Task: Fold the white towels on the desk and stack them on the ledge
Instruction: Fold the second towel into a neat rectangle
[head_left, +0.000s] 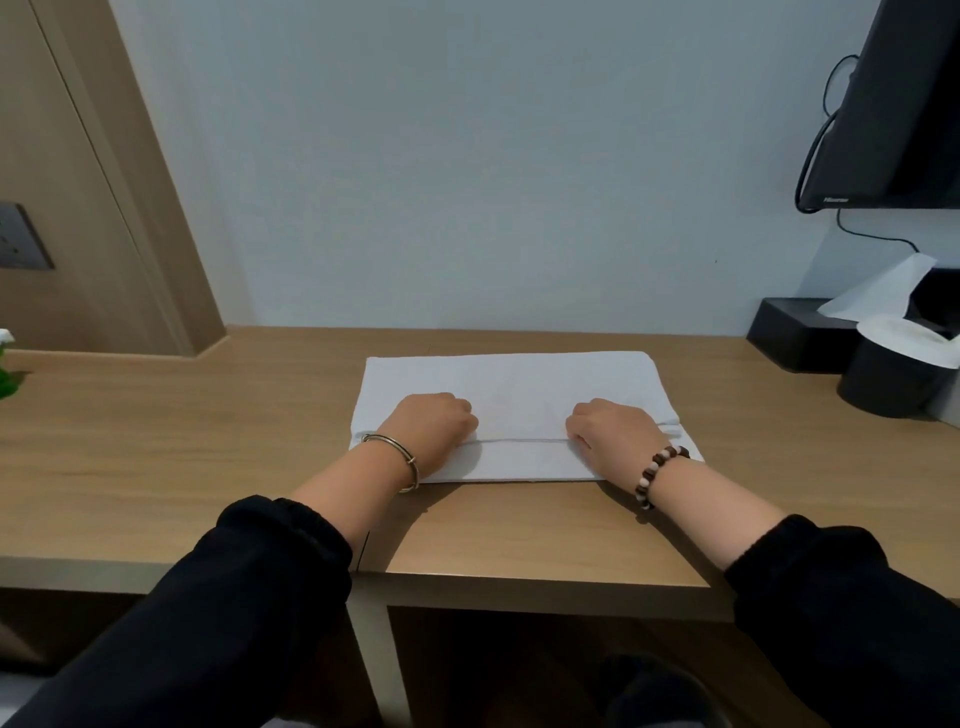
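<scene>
White towel (509, 382): partly folded, flat on surface (208, 467), stretching between and beyond the fingers. Left hand (434, 428), right hand (610, 434): fingers curled, apparently pinching the layered edge, likely to keep corners aligned for folding.

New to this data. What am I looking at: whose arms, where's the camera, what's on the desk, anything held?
No robot here: a person works bare-handed. The single picture comes from a camera on their head, looking forward and down, so the black sleeves are their own. A white towel lies partly folded on the desk. The left hand and right hand sit on it with fingers curled, seemingly gripping the edge of its top layer. At far right are a tissue box and a TV.
</scene>
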